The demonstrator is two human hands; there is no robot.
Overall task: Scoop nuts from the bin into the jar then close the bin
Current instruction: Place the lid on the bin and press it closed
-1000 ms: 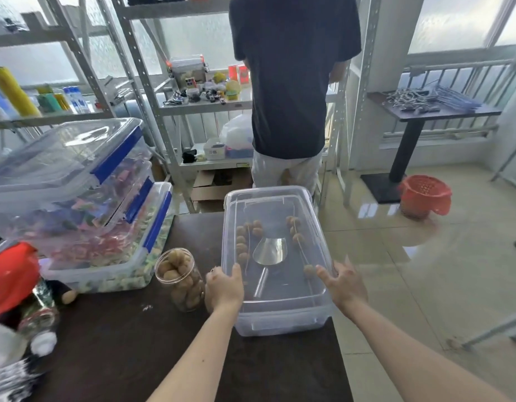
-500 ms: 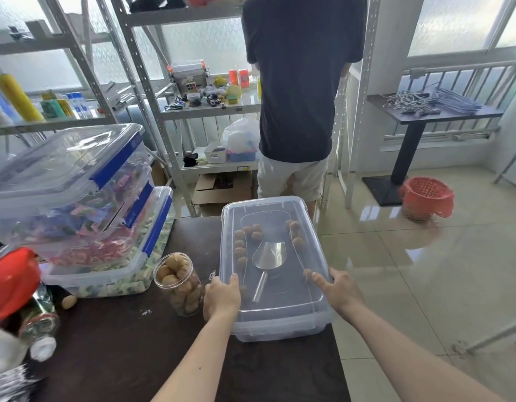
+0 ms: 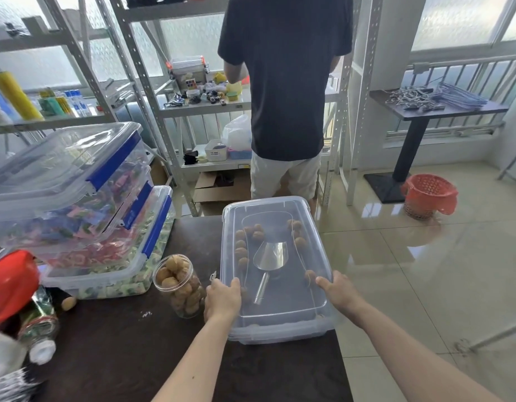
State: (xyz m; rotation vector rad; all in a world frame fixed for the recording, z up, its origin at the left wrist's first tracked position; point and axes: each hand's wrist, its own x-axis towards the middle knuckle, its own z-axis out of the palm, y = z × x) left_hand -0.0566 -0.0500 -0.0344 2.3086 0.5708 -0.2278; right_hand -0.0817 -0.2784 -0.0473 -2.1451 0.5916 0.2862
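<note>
On the dark desk (image 3: 111, 340) the jar (image 3: 179, 285) holds nuts — scooping looks done. My left hand (image 3: 222, 298) and right hand (image 3: 339, 291) press spread grips on the bin's lid (image 3: 280, 285), nearly closed.

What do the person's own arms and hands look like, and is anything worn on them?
Both forearms are bare, with no sleeves in view. The left hand and right hand wear no gloves; no watch, ring or bracelet shows.
</note>
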